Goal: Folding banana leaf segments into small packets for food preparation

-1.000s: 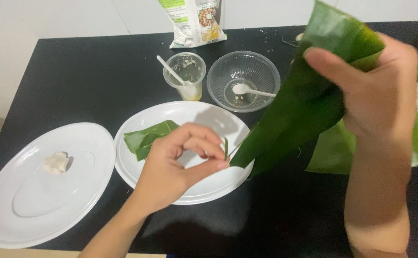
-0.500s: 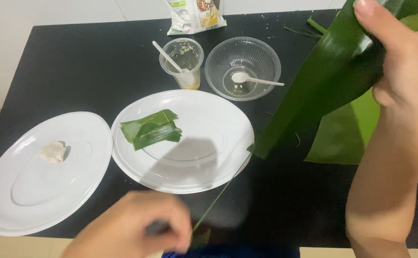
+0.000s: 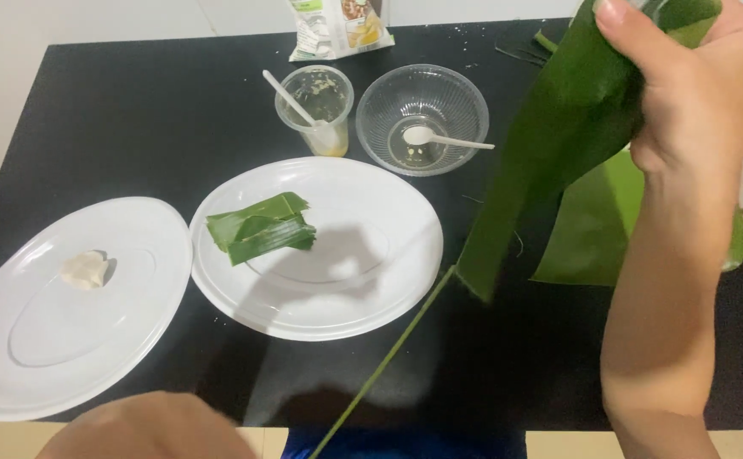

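1. The right hand (image 3: 694, 93) was closed around the top of a long banana leaf (image 3: 550, 153), held above the bench's right side.
2. A thin green strip (image 3: 388, 357) ran taut from the leaf's lower tip toward the near edge, where the left hand (image 3: 146, 429) sat blurred; whether it pinched the strip could not be told.
3. One folded leaf parcel (image 3: 261, 228) already lay on the middle white plate (image 3: 371, 297), so one wrap looked finished.
4. A small pale lump (image 3: 85, 269) sat unwrapped on the left white plate (image 3: 31, 357).
5. A plastic cup (image 3: 314, 110) and clear bowl (image 3: 422, 115), each with a spoon, stood near the far edge, nearly emptied.
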